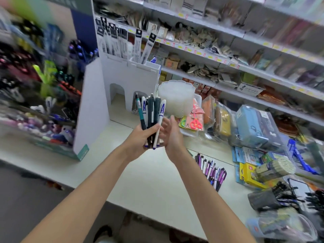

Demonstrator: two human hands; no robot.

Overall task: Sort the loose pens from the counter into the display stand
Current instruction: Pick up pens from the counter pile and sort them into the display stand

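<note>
Left grip [140,137] is closed round the lower part of a bundle of pens [151,113] and holds it upright above the worktop [149,183]. The bundle contains white pens with blue lettering, dark-barrelled pens and one green pen. Right grip [172,137] is spread, with its fingers loosely extended and its palm turned toward the bundle, just beside it. Contact with the outermost white pen cannot be confirmed.

Progress status:

1. Collected: the bundle is in the left grip. None of these pens has been placed yet.
2. Outstanding: a row of loose pens [213,170], mostly purple and white, lies on the worktop below and to the right of the right grip, well apart from it.
3. Destination: the display stand [52,95] is to the left of the left grip, beyond its white side panel [91,106]. It is motion-blurred. Coloured pens are visible in it, but individual compartments cannot be told apart.

Assessment: the task appears to be partway through. Part of the pickup is done, and placement of this bundle has not begun. What is left is to carry the bundle left to the stand, distribute its pens by type, then collect the outstanding row.
</note>
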